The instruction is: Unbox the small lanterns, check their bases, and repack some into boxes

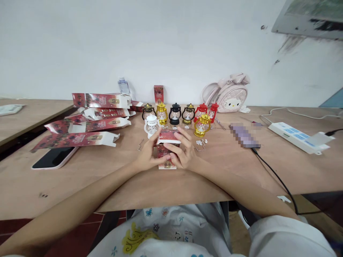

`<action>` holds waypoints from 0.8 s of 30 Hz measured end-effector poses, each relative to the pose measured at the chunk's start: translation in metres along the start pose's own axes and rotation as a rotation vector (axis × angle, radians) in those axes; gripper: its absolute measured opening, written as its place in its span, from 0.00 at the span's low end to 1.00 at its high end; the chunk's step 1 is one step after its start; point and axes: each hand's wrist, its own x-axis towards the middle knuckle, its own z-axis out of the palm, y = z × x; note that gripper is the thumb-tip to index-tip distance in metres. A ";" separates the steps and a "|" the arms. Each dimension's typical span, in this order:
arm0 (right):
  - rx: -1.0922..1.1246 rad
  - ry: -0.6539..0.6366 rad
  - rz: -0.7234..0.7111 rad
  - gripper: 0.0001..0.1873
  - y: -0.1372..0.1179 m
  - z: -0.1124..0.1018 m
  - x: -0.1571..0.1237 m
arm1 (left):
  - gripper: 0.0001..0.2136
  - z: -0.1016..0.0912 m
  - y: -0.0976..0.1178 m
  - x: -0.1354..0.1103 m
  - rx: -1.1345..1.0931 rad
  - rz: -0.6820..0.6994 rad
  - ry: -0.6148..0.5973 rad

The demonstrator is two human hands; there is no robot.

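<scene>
A small red and white carton [167, 144] stands on the wooden table [187, 178] in front of me, held between both hands. My left hand [149, 152] grips its left side and my right hand [180, 151] wraps its right side, fingers curled on its front. Just beyond the carton stands a white toy lantern [151, 125]. Behind it runs a row of small lanterns: gold [162, 113], black [175, 114], red [201, 110], and another gold one [202, 125] set nearer.
Flat red cartons [80, 134] lie stacked at the left, with a phone [53, 157] face up near them. A pink bag [230, 94] leans on the wall. A white power strip [297, 137] and a black cable [278, 180] lie at the right.
</scene>
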 end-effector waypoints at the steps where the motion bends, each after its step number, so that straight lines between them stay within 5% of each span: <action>1: -0.005 -0.020 -0.005 0.17 0.000 -0.001 0.000 | 0.39 0.000 0.000 0.000 0.005 -0.009 -0.003; 13: -0.121 0.112 -0.075 0.24 -0.003 0.000 0.000 | 0.43 -0.001 -0.003 0.001 0.027 0.005 -0.007; 19: -0.119 -0.011 0.036 0.23 -0.006 -0.002 0.004 | 0.44 -0.001 -0.003 0.001 0.038 -0.039 -0.025; 24: -0.227 0.008 0.026 0.25 -0.010 -0.005 0.007 | 0.43 -0.003 0.000 0.004 0.086 -0.046 -0.024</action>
